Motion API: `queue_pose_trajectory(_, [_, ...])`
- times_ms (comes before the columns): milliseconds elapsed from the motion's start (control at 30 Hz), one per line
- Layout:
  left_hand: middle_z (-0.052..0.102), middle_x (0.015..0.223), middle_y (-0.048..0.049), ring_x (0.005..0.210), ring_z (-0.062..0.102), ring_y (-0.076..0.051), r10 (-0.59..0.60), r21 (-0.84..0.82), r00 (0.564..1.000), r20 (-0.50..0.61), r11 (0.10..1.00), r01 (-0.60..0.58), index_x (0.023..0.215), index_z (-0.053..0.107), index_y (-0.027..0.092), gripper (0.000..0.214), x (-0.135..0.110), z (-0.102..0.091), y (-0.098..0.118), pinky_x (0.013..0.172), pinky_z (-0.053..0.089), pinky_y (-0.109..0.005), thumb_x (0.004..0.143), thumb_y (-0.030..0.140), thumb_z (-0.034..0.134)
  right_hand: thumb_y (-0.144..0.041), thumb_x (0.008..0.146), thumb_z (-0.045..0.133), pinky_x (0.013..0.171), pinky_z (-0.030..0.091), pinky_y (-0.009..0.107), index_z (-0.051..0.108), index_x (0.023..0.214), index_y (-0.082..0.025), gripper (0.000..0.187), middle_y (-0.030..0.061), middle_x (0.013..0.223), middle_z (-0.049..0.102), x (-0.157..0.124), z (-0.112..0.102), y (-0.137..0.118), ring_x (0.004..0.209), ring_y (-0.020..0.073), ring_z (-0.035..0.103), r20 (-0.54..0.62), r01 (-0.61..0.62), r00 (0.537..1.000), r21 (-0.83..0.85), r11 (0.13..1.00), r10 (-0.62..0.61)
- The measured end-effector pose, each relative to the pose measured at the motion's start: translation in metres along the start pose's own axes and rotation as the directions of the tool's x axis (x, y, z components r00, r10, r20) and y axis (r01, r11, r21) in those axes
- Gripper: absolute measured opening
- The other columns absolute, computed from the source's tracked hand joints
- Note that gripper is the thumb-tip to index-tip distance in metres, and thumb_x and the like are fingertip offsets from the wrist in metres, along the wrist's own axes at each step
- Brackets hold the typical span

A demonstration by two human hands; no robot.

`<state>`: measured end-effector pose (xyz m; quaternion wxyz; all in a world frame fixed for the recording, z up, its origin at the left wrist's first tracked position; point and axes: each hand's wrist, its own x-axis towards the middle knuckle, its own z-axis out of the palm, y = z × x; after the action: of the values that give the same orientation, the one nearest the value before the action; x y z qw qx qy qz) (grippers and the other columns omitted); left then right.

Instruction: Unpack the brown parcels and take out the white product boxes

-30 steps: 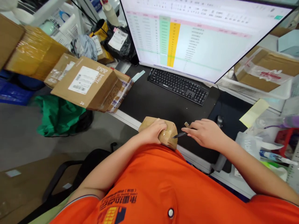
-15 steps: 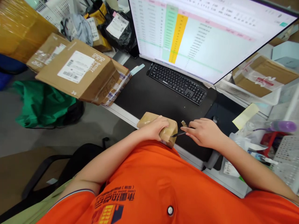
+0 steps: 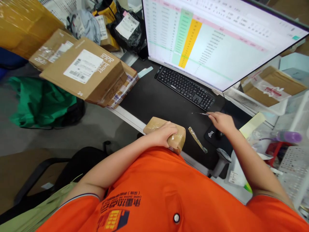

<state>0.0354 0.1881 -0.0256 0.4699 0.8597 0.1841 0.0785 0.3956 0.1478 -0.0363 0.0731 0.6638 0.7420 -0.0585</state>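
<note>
My left hand (image 3: 163,134) lies closed over a small taped cardboard parcel (image 3: 177,139) at the near edge of the black desk mat (image 3: 156,100), pressing it against my orange shirt. My right hand (image 3: 221,121) is out to the right, near the keyboard's (image 3: 185,87) front corner, closed on a thin blade (image 3: 202,113) whose tip points left. A strip of brown tape (image 3: 197,140) lies loose on the mat between the parcel and a black mouse (image 3: 219,134) on its pad.
A large monitor (image 3: 217,42) with a spreadsheet stands behind the keyboard. Cardboard boxes (image 3: 84,74) pile up at the left, a green bag (image 3: 38,101) on the floor below. At the right are a white tray holding a box (image 3: 272,85), yellow paper, bottles and baskets.
My right hand has drawn the blade away from the parcel, up and to the right toward the keyboard. A strip of tape now lies on the mat. The left hand stays on the parcel.
</note>
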Motion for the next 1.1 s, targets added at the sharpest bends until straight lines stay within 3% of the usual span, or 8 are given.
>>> queue_pose_trajectory(200, [0.056,0.097,-0.0060,0.103,0.050,-0.028,-0.018,0.050,1.000,-0.011,0.999,0.018,0.079,0.051,0.021,0.040,0.005,0.007,-0.004,0.088,0.043,-0.039,0.064,0.032,0.086,-0.029,0.098,0.045,0.098,0.052,0.040,0.066,0.131,-0.010,0.043,0.0173,0.117,0.072,0.009,0.065,-0.026,0.110,0.0253,0.067,0.075,-0.028,0.997,0.330,0.944,0.004])
queue_pose_trajectory(300, [0.057,0.098,-0.0064,0.103,0.051,-0.029,-0.026,0.077,1.000,-0.009,0.997,0.027,0.082,0.054,0.020,0.041,0.010,0.013,-0.006,0.088,0.045,-0.040,0.063,0.033,0.087,-0.036,0.097,0.049,0.111,0.045,0.049,0.061,0.138,-0.010,0.050,0.0207,0.131,0.065,0.012,0.052,-0.056,0.124,0.0288,0.061,-0.031,-0.023,0.998,0.530,0.848,0.047])
queue_pose_trajectory(467, [0.061,0.106,-0.0085,0.109,0.052,-0.030,0.008,0.099,0.998,-0.059,0.995,-0.002,0.090,0.060,0.019,0.039,0.012,0.019,-0.007,0.096,0.044,-0.043,0.065,0.034,0.087,-0.050,0.099,0.046,0.115,0.042,0.050,0.053,0.148,-0.026,0.055,0.0104,0.142,0.062,0.009,0.018,-0.122,0.130,0.0252,0.060,0.086,-0.030,0.987,0.928,0.371,-0.134])
queue_pose_trajectory(667, [0.065,0.090,-0.0085,0.092,0.057,-0.026,-0.004,0.422,0.996,-0.089,0.906,0.041,0.089,0.064,0.021,0.005,-0.013,0.024,0.005,0.080,0.044,-0.040,0.091,0.025,0.062,-0.059,0.094,0.055,0.119,0.038,0.050,0.063,0.140,-0.027,0.057,0.0067,0.143,0.062,0.002,0.030,-0.151,0.133,0.0283,0.057,0.185,-0.148,0.969,0.966,0.212,-0.164])
queue_pose_trajectory(733, [0.064,0.080,-0.0072,0.081,0.057,-0.023,0.014,0.465,0.995,-0.103,0.884,0.035,0.082,0.063,0.021,0.025,-0.023,0.026,0.010,0.070,0.041,-0.036,0.099,0.020,0.045,-0.061,0.093,0.054,0.117,0.039,0.050,0.063,0.140,-0.026,0.059,0.0077,0.141,0.064,-0.003,0.040,-0.147,0.131,0.0289,0.059,0.212,-0.193,0.974,0.962,0.194,-0.081])
queue_pose_trajectory(800, [0.063,0.076,-0.0065,0.076,0.056,-0.021,0.028,0.484,0.996,-0.083,0.875,0.016,0.080,0.063,0.022,0.034,-0.030,0.027,0.014,0.063,0.038,-0.034,0.102,0.016,0.037,-0.061,0.095,0.049,0.114,0.042,0.050,0.062,0.141,-0.025,0.060,0.0095,0.138,0.066,-0.008,0.048,-0.142,0.127,0.0289,0.061,0.215,-0.203,0.976,0.950,0.236,-0.025])
queue_pose_trajectory(900, [0.068,0.086,-0.0083,0.084,0.060,-0.022,0.019,0.454,0.999,-0.027,0.891,-0.005,0.086,0.066,0.020,0.028,-0.041,0.024,0.020,0.067,0.044,-0.033,0.100,0.016,0.042,-0.059,0.096,0.048,0.112,0.044,0.051,0.062,0.141,-0.021,0.060,0.0139,0.134,0.065,-0.013,0.043,-0.137,0.125,0.0288,0.060,0.090,-0.070,0.996,0.869,0.491,-0.017])
queue_pose_trajectory(1100, [0.064,0.133,-0.0125,0.122,0.060,-0.027,-0.173,-0.057,0.983,-0.061,0.984,0.169,0.110,0.071,0.020,0.025,-0.071,0.015,0.029,0.105,0.049,-0.042,0.096,0.037,0.060,-0.055,0.093,0.058,0.098,0.053,0.040,0.059,0.141,-0.017,0.061,0.0165,0.130,0.064,-0.002,-0.006,-0.162,0.114,0.0289,0.065,0.102,0.094,0.982,0.456,0.885,-0.156])
